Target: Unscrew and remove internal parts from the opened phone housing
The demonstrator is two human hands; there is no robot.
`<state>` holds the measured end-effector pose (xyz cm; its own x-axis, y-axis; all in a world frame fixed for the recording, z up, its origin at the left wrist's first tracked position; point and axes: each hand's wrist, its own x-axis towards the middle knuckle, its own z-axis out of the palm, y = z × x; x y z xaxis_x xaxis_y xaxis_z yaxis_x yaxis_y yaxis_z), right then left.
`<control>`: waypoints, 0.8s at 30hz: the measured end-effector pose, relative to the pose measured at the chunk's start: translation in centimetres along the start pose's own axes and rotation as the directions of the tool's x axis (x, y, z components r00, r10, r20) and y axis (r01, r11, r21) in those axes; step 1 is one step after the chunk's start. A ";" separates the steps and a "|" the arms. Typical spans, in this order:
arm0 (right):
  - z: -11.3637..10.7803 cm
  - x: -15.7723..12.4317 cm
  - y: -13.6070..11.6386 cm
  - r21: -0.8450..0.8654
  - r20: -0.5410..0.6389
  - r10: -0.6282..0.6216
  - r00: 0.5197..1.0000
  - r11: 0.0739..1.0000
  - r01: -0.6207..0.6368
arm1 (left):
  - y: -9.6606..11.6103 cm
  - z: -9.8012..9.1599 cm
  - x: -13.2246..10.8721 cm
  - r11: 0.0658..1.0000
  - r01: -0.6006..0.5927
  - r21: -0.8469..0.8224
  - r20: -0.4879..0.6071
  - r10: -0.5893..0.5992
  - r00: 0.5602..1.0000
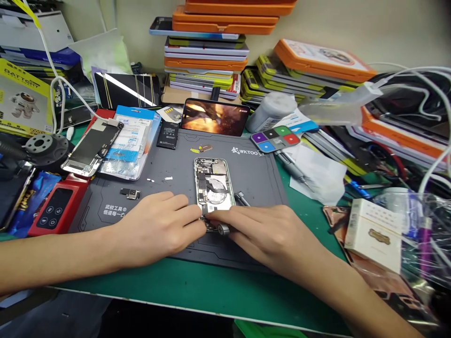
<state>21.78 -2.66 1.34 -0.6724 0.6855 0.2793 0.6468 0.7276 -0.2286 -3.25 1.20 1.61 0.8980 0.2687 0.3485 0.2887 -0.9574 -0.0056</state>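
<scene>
An opened phone [213,188] lies on the dark grey work mat, its inner boards and a round coil showing. My left hand [165,223] is closed at its lower left edge, fingertips pinched together; whatever they hold is too small to make out. From the right, my right hand [268,230] bends over the phone's lower end with its index fingertip touching the inside. A grey round-ended tool, apparently a screwdriver [223,229], sticks out from under those fingers, its rest hidden. Another grey metal piece [241,198] shows just beyond the hand.
On the mat [141,164] lie a small camera module [130,193], a battery [168,134] and tiny parts. A propped phone [214,116] plays video behind. Left are a removed screen [92,145] and red device [58,204]; right, a screwdriver [291,165] and white box [375,234].
</scene>
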 end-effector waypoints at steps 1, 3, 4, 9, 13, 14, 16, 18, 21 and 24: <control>0.0 0.0 0.0 0.002 0.002 0.002 1.000 1.000 -0.002 | 0.0 0.0 0.0 1.000 0.000 -0.003 -0.004 0.000 1.000; 0.1 0.0 0.0 0.005 0.003 -0.001 1.000 1.000 0.001 | 0.0 0.1 -0.1 1.000 0.003 -0.010 -0.008 -0.003 1.000; 0.1 0.0 0.0 0.003 0.004 -0.004 1.000 1.000 0.004 | 0.1 0.1 -0.1 1.000 0.007 -0.014 -0.007 -0.007 1.000; -0.1 0.2 0.0 -0.063 0.023 -0.042 0.999 0.997 0.043 | 0.1 0.4 -0.1 0.999 0.018 -0.040 -0.022 -0.019 1.000; -0.3 0.3 0.1 -0.113 0.026 -0.074 0.997 0.991 0.076 | 0.1 0.4 -0.2 0.999 0.017 -0.043 -0.028 -0.018 0.999; -0.3 0.3 0.1 -0.113 0.024 -0.079 0.997 0.990 0.082 | 0.1 0.5 -0.2 0.999 0.018 -0.044 -0.026 -0.019 0.999; -0.2 0.3 0.2 -0.107 0.018 -0.089 0.996 0.990 0.090 | 0.1 0.5 -0.2 0.999 0.021 -0.048 -0.022 -0.022 1.000; -0.1 0.3 0.2 -0.096 0.013 -0.091 0.996 0.991 0.091 | 0.1 0.6 -0.2 0.999 0.020 -0.051 -0.024 -0.021 1.000; 0.2 0.2 0.3 -0.074 -0.010 -0.088 0.996 0.993 0.088 | 0.1 0.7 -0.2 0.998 0.024 -0.056 -0.025 -0.026 0.999; 0.3 0.2 0.3 -0.059 -0.038 -0.092 0.995 0.994 0.089 | 0.1 0.8 -0.3 0.998 0.035 -0.057 -0.027 -0.036 0.999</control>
<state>21.73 -2.25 1.03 -0.7149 0.6143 0.3340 0.6043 0.7831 -0.1469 -3.21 1.15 0.79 0.8777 0.3004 0.3734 0.3004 -0.9519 0.0597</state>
